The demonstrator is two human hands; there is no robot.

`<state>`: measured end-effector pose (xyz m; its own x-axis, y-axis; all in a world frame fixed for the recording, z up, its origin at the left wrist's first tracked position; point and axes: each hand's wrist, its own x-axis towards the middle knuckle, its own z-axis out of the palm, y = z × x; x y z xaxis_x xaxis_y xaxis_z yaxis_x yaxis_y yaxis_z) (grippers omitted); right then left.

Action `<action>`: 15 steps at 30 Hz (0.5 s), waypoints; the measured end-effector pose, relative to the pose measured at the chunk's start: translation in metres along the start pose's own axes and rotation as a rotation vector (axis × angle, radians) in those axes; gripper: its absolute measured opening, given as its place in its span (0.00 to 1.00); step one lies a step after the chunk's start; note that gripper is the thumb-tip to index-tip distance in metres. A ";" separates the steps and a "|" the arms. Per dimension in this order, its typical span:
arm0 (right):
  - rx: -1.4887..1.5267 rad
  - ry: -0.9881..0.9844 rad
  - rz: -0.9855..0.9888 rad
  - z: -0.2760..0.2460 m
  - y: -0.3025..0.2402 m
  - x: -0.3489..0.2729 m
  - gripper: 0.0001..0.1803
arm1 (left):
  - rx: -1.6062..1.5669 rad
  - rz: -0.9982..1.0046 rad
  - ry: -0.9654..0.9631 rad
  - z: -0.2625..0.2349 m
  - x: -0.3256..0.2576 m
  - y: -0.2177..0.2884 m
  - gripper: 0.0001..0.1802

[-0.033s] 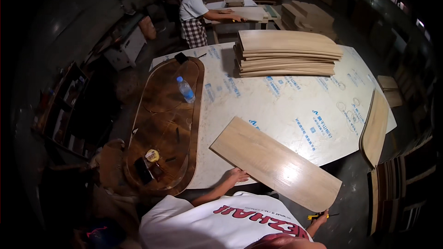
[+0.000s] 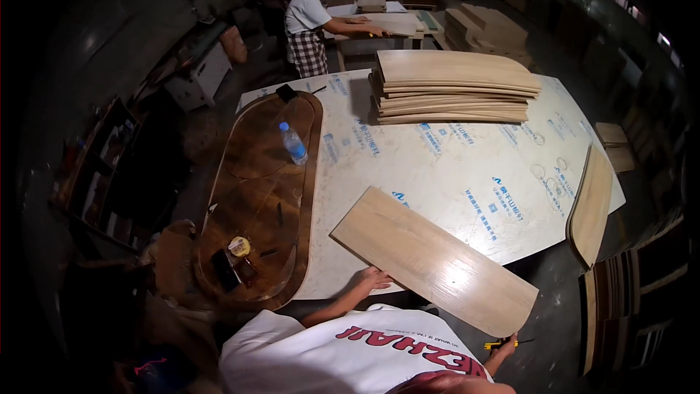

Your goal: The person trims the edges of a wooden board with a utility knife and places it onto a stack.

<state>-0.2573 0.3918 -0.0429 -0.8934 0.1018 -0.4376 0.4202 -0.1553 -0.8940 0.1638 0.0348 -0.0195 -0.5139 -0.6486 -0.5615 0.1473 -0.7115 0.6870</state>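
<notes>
Pale wooden board (image 2: 437, 259) lies aslant in front of the wearer: far-left corner on the white table (image 2: 437, 175), rounded right end out past the table's near edge, over the floor. Top face smooth, with a bright patch of glare toward the right.

Left hand (image 2: 373, 277): at the board's near long edge, toward its left end. Fingers loosely bent, reaching the edge; the board extends from them away and to the right. Whether they pinch the edge or only rest against it, cannot tell; any part under the board is hidden.

Right hand (image 2: 508, 344): just below the board's rounded right end, closed around a yellow tool (image 2: 496, 345). Thin dark tip of the tool points right, away from the wearer's body. Most of the board lies up and to the left of this grip. Contact between hand and board edge too small to make out.

Nearby: stack of similar boards (image 2: 452, 87) at the table's far side, well apart from both hands. Brown panel (image 2: 251, 146) with rounded ends on the left, bearing a water bottle (image 2: 293, 144) and a round yellow item (image 2: 239, 246). Another board (image 2: 592, 204) at the table's right edge. Co-worker (image 2: 306, 25) beyond, arms over a separate bench.
</notes>
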 end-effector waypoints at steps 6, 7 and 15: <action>-0.033 -0.045 0.005 -0.007 0.012 -0.004 0.17 | 0.076 -0.015 0.054 0.007 0.006 0.000 0.21; -0.028 -0.038 -0.008 -0.008 0.011 -0.006 0.17 | 0.106 -0.043 0.076 0.010 0.008 -0.001 0.21; -0.074 -0.042 0.020 -0.009 0.008 0.005 0.12 | 0.099 -0.066 0.114 0.025 -0.003 -0.005 0.17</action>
<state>-0.2571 0.3999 -0.0533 -0.8901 0.0576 -0.4522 0.4470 -0.0839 -0.8906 0.1439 0.0471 -0.0095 -0.4195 -0.6317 -0.6518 0.0293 -0.7271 0.6859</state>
